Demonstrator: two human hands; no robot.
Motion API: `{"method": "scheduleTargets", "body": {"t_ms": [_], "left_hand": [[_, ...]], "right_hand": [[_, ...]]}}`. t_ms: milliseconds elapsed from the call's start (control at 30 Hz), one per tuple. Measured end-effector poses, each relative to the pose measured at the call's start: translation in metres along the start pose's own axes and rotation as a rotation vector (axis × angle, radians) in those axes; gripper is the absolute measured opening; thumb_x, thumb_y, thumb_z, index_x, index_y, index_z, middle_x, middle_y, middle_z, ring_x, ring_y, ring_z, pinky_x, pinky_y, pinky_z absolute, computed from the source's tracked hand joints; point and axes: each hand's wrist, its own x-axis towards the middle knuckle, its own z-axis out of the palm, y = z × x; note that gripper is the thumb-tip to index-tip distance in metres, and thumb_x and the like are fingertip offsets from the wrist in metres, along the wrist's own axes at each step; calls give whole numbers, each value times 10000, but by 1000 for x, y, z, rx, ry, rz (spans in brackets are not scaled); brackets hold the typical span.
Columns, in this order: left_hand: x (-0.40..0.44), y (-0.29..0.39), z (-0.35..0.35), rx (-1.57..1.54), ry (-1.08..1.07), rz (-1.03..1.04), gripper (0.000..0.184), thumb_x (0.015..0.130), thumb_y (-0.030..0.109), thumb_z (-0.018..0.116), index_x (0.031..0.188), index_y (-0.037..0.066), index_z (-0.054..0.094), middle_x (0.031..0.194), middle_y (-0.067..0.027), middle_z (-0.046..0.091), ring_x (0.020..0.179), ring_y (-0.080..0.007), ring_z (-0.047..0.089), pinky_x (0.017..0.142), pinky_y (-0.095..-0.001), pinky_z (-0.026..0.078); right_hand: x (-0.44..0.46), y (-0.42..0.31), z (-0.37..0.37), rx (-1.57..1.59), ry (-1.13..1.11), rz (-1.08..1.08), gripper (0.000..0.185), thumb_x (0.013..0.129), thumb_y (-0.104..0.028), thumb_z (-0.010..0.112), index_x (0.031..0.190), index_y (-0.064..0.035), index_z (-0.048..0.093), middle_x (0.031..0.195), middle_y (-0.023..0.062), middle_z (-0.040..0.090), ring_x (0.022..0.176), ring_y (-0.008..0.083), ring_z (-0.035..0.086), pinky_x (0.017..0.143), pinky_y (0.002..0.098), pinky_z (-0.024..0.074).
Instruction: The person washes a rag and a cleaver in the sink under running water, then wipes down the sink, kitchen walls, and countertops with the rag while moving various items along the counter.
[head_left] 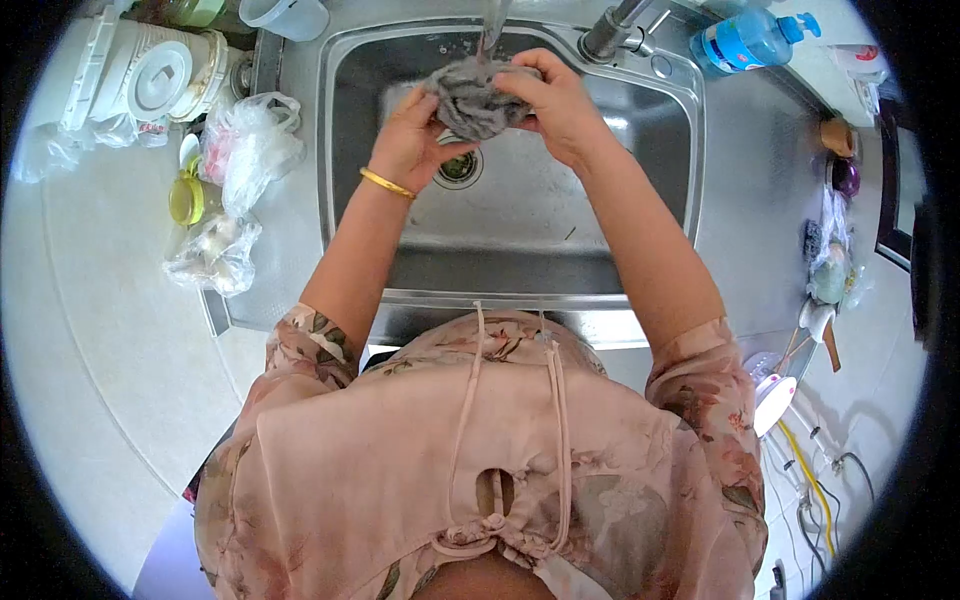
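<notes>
- Floral blouse [350, 430]: nearest, just before the sink [540, 215].
- Grey cloth [472, 100]: bunched above the sink's far half, likely so drips fall inside.
- Left hand [412, 135]: over the sink, clamped on the cloth.
- Right hand [555, 105]: likewise clamped opposite, presumably keeping limp fabric gathered.
- Blue bottle [745, 42]: right of the sink, seemingly for easy reach.
</notes>
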Motion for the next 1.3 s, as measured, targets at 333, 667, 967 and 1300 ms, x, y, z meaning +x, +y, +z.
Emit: {"method": "scheduleTargets", "body": {"t_ms": [333, 667, 967, 1300], "left_hand": [[32, -54, 24, -208, -36, -61, 303, 878, 364, 480, 957, 80, 551, 986, -79, 586, 946, -217, 555, 846, -367, 442], [42, -43, 11, -173, 102, 52, 308, 908, 319, 457, 950, 35, 571, 946, -83, 585, 847, -207, 544, 753, -328, 442], [23, 1, 50, 50, 118, 273, 268, 882, 328, 516, 875, 64, 563, 813, -38, 564, 723, -146, 531, 633, -309, 442], [14, -56, 33, 230, -204, -223, 346, 918, 270, 462, 1214, 92, 475, 1147, -81, 564, 1039, -211, 540, 853, -381, 447]], "right_hand": [[42, 46, 15, -795, 444, -388, 274, 741, -291, 561, 827, -36, 614, 800, 183, 619, 742, 310, 604, 676, 421, 463], [22, 51, 42, -677, 417, -411, 330, 824, -304, 559, 950, 0, 591, 865, 170, 617, 799, 276, 591, 763, 405, 455], [-26, 1, 25, -39, -124, 119, 445, 787, -276, 643, 1175, -110, 504, 946, 80, 609, 837, 200, 588, 751, 350, 468], [-86, 14, -177, -692, 141, 5, 175, 689, -156, 616, 827, -65, 558, 788, 15, 550, 724, 107, 504, 642, 244, 407]]}}
